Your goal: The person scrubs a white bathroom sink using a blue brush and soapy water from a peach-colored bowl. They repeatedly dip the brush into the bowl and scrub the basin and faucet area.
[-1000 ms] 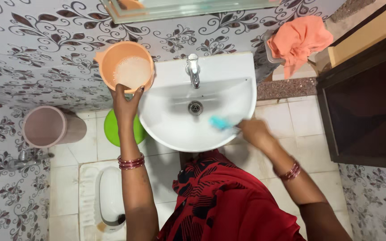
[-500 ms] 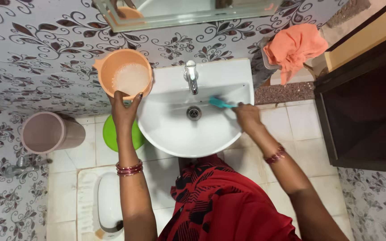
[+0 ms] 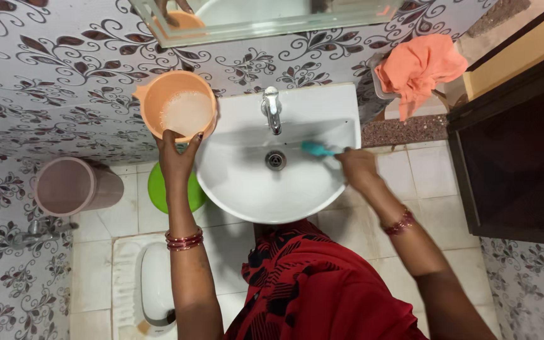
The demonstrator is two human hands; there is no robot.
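My left hand [image 3: 176, 156] grips the rim of an orange plastic mug [image 3: 178, 106] with foamy water in it, held up just left of the white wash basin [image 3: 247, 189]. My right hand [image 3: 358, 169] holds a teal-headed brush [image 3: 317, 149] whose head rests inside the basin's right side, near the drain [image 3: 276, 160]. A chrome tap [image 3: 272, 108] stands at the back of the basin. Red bangles circle both wrists.
A pink bucket [image 3: 70, 186] stands at left by a wall tap [image 3: 39, 229]. A green tub [image 3: 158, 189] sits under the basin's left edge. A squat toilet [image 3: 152, 289] lies below. An orange cloth [image 3: 419, 68] hangs at right beside a dark cabinet [image 3: 517, 151]. A mirror [image 3: 259, 16] hangs above.
My right hand carried the brush from the basin's front right rim up toward the back right of the bowl. The left hand kept the mug raised.
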